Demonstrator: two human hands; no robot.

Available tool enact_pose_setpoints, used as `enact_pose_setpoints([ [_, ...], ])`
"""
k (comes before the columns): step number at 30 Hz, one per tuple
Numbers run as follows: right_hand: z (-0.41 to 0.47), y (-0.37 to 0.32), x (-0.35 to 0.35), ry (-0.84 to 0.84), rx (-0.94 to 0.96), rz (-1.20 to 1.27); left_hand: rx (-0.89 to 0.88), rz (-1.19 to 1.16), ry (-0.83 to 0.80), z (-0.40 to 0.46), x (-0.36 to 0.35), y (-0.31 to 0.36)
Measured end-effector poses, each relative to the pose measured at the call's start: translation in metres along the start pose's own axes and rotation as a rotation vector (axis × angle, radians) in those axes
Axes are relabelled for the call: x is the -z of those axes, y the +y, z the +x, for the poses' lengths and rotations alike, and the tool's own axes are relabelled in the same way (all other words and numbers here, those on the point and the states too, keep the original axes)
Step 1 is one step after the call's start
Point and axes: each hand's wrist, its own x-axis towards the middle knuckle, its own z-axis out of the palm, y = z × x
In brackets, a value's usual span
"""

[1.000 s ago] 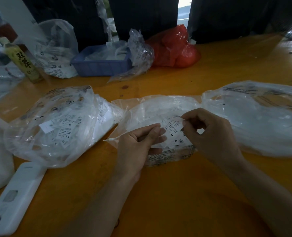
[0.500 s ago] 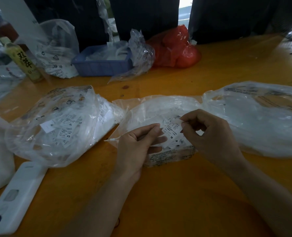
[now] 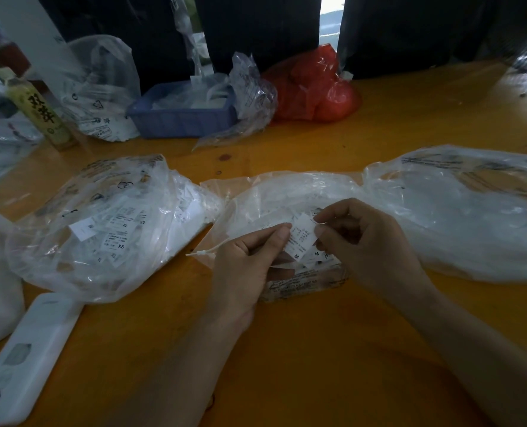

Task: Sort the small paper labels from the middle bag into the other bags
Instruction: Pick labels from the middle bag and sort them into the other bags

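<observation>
Labels pinched over the middle bag; mis-sorting is the risk.

A paper label (image 3: 300, 238) marked M is pinched between the left hand (image 3: 250, 260) and right hand (image 3: 361, 241) above the middle bag (image 3: 287, 192); clinging neighbouring labels could be carried into the left bag (image 3: 102, 226) or right bag (image 3: 472, 211).

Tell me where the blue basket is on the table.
In the head view the blue basket sits at the far edge of the table, left of centre, between a printed white bag on its left and the red bag on its right.
</observation>
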Motion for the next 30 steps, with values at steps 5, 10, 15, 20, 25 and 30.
enact_pose_setpoints([
  [5, -0.001, -0.001, -0.001, -0.079, -0.008, 0.052, -0.001, -0.002, 0.006, -0.001, -0.001, 0.001],
  [10, -0.002, -0.002, -0.002, -0.109, -0.008, 0.023, -0.002, -0.029, 0.012, -0.003, -0.002, 0.003],
  [15, 0.005, -0.003, 0.007, -0.002, -0.011, 0.041, -0.015, -0.139, 0.042, 0.000, 0.000, 0.004],
  [20, 0.005, -0.003, 0.010, 0.197, -0.014, 0.047, 0.026, -0.254, 0.011, 0.000, 0.000, 0.004],
  [25, 0.006, -0.004, 0.014, 0.244, -0.046, 0.074, 0.020, -0.282, -0.009, 0.000, -0.001, 0.006],
  [30, 0.005, -0.004, 0.011, 0.219, -0.007, 0.055, 0.015, -0.295, -0.042, -0.001, -0.003, 0.008],
])
